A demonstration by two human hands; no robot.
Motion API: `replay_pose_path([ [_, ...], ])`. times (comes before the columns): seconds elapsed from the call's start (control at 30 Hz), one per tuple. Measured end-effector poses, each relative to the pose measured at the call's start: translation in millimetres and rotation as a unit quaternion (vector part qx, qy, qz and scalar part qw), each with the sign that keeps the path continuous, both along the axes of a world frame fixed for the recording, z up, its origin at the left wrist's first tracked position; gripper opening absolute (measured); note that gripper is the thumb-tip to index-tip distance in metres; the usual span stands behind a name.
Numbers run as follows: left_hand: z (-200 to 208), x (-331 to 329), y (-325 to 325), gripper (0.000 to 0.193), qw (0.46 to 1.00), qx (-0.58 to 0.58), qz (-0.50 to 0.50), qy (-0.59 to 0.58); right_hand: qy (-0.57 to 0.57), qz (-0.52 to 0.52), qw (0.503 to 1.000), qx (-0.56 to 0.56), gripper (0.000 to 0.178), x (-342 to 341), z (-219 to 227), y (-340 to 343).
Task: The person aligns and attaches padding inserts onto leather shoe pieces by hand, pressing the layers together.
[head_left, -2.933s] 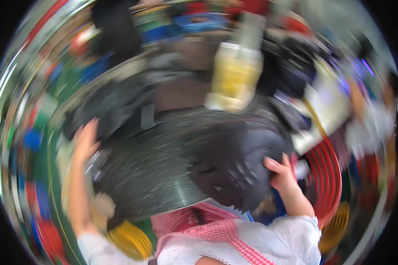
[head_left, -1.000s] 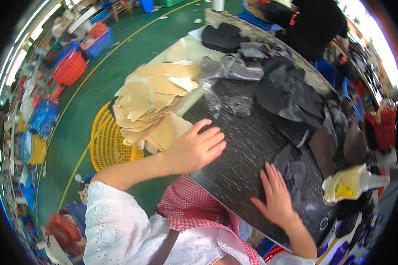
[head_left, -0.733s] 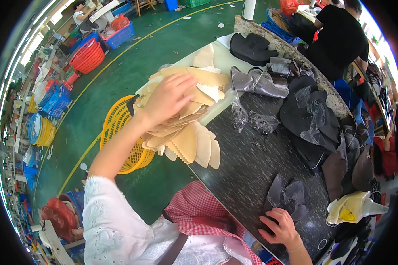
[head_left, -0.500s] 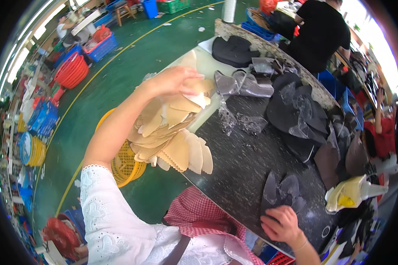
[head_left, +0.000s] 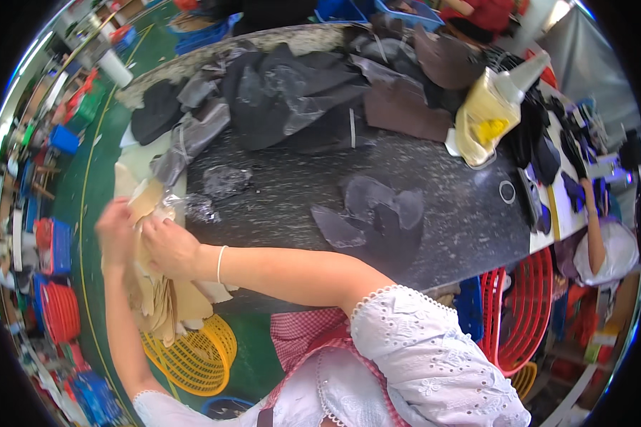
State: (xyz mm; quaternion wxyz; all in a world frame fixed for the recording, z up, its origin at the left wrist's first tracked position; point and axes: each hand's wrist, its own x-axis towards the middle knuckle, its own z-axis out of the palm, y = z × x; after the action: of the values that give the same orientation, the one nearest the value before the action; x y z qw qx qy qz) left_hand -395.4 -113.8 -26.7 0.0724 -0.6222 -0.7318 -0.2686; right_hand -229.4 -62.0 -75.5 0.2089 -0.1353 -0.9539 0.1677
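Observation:
A thick heap of flat beige cut pieces (head_left: 164, 306), some with zigzag edges, hangs over the left edge of the table. My right hand (head_left: 167, 249) reaches across to the heap; its curled fingers pinch a beige piece near the top. Close beside it, at the heap's outer side, my left hand (head_left: 114, 231) is smeared by motion, so its fingers cannot be read. Crumpled clear plastic (head_left: 196, 208) lies just right of the hands. Dark grey curved cut pieces (head_left: 377, 213) lie on the black speckled tabletop (head_left: 278, 206), away from both hands.
Stacks of black pieces (head_left: 285, 92) and brown pieces (head_left: 413, 110) line the table's far side. A yellowish plastic bottle (head_left: 481, 121) stands at the right. Below the table edge are a yellow basket (head_left: 199, 356) and a red basket (head_left: 523, 313). Another person sits at the right.
My view has turned to the right. My right hand has left the dark grey pieces and come over to the beige heap beside my left hand.

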Motion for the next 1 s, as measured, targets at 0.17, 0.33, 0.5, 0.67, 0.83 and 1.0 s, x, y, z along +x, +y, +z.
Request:
replay_pose_path([
  [0.17,33,10,-2,0.015,0.994,0.074,0.015,-0.079,0.072,0.05,0.996,-0.027,0.049,6,-6,26],
  [0.33,25,7,9,0.017,0.97,-0.189,-0.103,0.111,0.115,0.049,0.992,0.021,0.044,5,-17,15],
  [0.5,31,-50,-15,0.015,0.967,0.175,0.164,-0.083,0.074,0.107,0.989,-0.068,0.038,14,1,8],
  [0.67,54,-1,-40,0.008,0.845,0.386,0.056,-0.367,0.096,0.207,0.953,-0.201,0.035,27,3,31],
  [0.83,48,138,-26,0.01,0.814,0.282,0.009,-0.508,0.087,0.137,0.716,-0.679,0.067,142,79,62],
  [1.0,6,209,-18,0.03,0.728,0.258,-0.027,-0.635,0.093,0.051,0.788,-0.606,0.015,226,80,35],
])
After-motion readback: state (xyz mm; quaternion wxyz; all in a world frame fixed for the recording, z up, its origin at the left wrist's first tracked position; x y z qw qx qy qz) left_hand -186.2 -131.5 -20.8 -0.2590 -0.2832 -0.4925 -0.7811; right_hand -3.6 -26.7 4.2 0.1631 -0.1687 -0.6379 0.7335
